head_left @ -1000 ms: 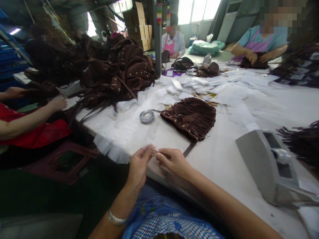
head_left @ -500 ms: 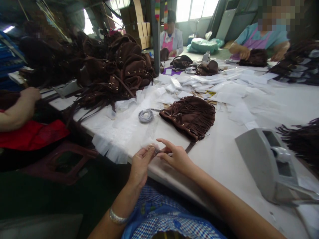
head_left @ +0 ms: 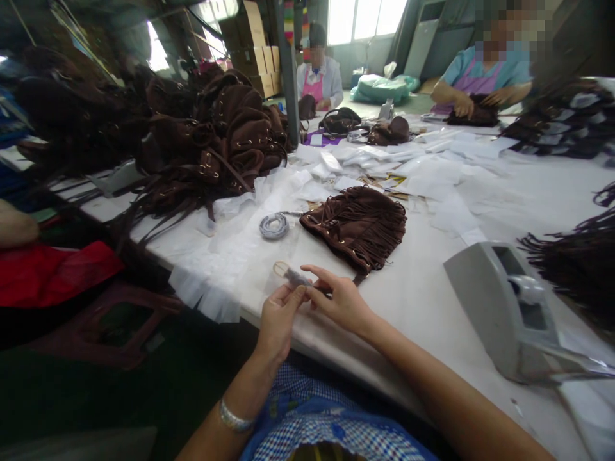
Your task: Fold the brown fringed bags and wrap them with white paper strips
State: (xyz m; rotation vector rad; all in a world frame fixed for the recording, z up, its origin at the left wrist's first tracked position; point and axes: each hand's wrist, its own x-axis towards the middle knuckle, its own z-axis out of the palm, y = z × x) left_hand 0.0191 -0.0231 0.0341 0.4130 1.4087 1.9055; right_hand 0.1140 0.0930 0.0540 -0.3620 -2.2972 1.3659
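Observation:
My left hand (head_left: pixel 278 320) and my right hand (head_left: pixel 339 301) meet at the near edge of the white table (head_left: pixel 432 301). Together they pinch a small clear plastic wrap (head_left: pixel 288 274) with something grey inside it. Fingers of both hands are closed on it. Just beyond lies a brown suede fringed bag (head_left: pixel 358 224), flat on the table. A small grey coiled ring (head_left: pixel 274 226) sits to the bag's left.
A grey tape dispenser (head_left: pixel 504 307) stands at the right. A heap of brown bags (head_left: pixel 216 141) fills the left. White paper and plastic sheets (head_left: pixel 408 166) cover the middle. Other people sit at the far side and at the left.
My hands have shifted slightly forward and the wrapped piece now sticks up between the fingertips. The view has swung a little right. The arm of the person at the left has drawn back.

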